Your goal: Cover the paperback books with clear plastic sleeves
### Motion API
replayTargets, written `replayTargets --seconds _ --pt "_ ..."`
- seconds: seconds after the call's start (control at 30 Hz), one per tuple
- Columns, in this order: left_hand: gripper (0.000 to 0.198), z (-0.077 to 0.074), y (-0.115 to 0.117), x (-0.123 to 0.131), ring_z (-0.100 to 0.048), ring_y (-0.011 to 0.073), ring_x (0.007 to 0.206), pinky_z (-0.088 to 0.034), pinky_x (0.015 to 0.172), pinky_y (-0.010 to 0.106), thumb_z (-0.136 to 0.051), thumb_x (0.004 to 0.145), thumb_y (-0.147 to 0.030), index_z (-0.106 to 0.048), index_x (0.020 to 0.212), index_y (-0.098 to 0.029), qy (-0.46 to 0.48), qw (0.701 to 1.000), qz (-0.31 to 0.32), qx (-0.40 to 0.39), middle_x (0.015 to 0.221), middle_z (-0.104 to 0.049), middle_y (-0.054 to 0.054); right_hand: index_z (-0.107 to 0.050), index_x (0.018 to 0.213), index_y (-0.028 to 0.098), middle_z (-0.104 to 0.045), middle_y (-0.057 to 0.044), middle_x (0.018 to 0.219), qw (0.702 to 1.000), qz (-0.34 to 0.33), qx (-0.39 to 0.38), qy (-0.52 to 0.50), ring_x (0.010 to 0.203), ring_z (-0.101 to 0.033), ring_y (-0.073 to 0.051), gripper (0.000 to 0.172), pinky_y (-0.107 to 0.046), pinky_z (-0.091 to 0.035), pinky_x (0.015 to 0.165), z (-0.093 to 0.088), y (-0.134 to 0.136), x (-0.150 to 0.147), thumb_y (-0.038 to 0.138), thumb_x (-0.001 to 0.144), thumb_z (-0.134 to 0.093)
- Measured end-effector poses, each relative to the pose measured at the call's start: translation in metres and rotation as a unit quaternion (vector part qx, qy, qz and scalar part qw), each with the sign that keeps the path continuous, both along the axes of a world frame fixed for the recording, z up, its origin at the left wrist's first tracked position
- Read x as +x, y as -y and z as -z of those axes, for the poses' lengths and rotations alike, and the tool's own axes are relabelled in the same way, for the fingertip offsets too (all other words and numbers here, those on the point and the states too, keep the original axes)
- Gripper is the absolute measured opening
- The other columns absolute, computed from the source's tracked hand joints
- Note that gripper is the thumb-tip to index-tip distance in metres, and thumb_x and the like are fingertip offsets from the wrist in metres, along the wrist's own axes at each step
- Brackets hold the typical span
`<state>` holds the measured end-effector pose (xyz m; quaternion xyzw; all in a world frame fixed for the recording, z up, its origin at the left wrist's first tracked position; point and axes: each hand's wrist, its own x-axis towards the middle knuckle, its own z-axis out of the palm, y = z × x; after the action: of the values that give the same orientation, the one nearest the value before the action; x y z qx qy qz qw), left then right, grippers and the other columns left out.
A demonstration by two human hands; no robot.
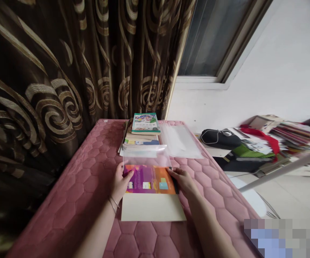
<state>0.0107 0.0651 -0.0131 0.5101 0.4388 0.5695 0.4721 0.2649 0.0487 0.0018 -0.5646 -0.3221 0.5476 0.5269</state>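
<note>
A book with a purple and orange printed cover (148,177) lies in front of me, a plain cream panel (152,208) along its near side. Clear plastic film (146,154), like a book cover sleeve, extends from the printed part's far edge. My left hand (122,181) grips the left edge, thumb on top and fingers partly hidden beneath. At the right edge, my right hand (182,179) pinches the dark spine-like strip, its thumb side over the cover. Whether the fingers also hold the film is unclear.
Beyond the film, a stack of books (145,123) sits on the pink quilted surface (90,190). More clear plastic sleeves (181,141) lie right of it. Patterned curtains (58,89) hang at left. Right of the bed, a black pouch (220,138) and piled books (294,130) crowd another surface.
</note>
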Motion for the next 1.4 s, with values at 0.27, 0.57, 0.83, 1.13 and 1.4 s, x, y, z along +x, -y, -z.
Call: replayTargets --seconds 0.27,0.57,0.83,1.13,1.4 --pt "0.049 -0.005 0.001 0.001 -0.061 0.0232 0.106 -0.047 0.093 0.038 -0.069 0.076 -0.034 -0.049 0.118 -0.019 0.006 1.0 0.002 -0.002 0.117 -0.061 0.011 -0.049 0.056 0.021 -0.052 0.004 0.049 0.998 -0.007 -0.002 -0.055 0.045 -0.047 -0.011 0.034 -0.024 -0.036 0.043 0.001 0.002 0.002 0.041 0.057 -0.077" --pt "0.05 -0.012 0.005 0.002 -0.063 0.0222 0.101 -0.048 0.091 0.037 -0.069 0.074 -0.032 -0.049 0.118 -0.019 0.011 1.0 0.006 -0.005 0.111 -0.063 0.008 -0.06 0.063 0.019 -0.064 -0.002 0.058 0.993 -0.04 -0.032 -0.104 0.054 -0.059 -0.016 0.022 -0.027 -0.049 0.054 -0.002 0.0 0.004 0.03 0.057 -0.078" --pt "0.048 -0.009 0.005 0.0 -0.062 0.0227 0.1 -0.047 0.091 0.037 -0.069 0.075 -0.033 -0.05 0.117 -0.018 -0.007 1.0 0.005 0.001 0.109 -0.063 0.009 -0.057 0.06 0.02 -0.063 -0.001 0.058 0.997 -0.031 -0.012 -0.072 0.056 -0.058 -0.015 0.033 -0.026 -0.047 0.053 -0.003 0.001 0.001 0.04 0.053 -0.081" --pt "0.047 0.0 -0.003 0.0 -0.06 0.0224 0.105 -0.044 0.096 0.038 -0.066 0.078 -0.035 -0.048 0.119 -0.019 -0.023 1.0 -0.008 0.0 0.114 -0.061 0.01 -0.064 0.076 0.019 -0.07 -0.006 0.076 0.996 0.012 0.001 0.091 0.072 -0.065 -0.022 0.04 -0.027 -0.048 0.055 -0.017 0.015 0.001 0.049 0.055 -0.079" --pt "0.046 -0.002 -0.002 -0.005 -0.057 0.0233 0.11 -0.041 0.098 0.037 -0.066 0.077 -0.033 -0.052 0.118 -0.02 -0.031 0.999 -0.011 0.004 0.119 -0.059 0.009 -0.06 0.065 0.02 -0.067 -0.001 0.062 0.997 0.036 0.038 0.059 0.058 -0.062 -0.019 0.037 -0.028 -0.046 0.05 0.001 0.008 -0.005 0.048 0.052 -0.081"
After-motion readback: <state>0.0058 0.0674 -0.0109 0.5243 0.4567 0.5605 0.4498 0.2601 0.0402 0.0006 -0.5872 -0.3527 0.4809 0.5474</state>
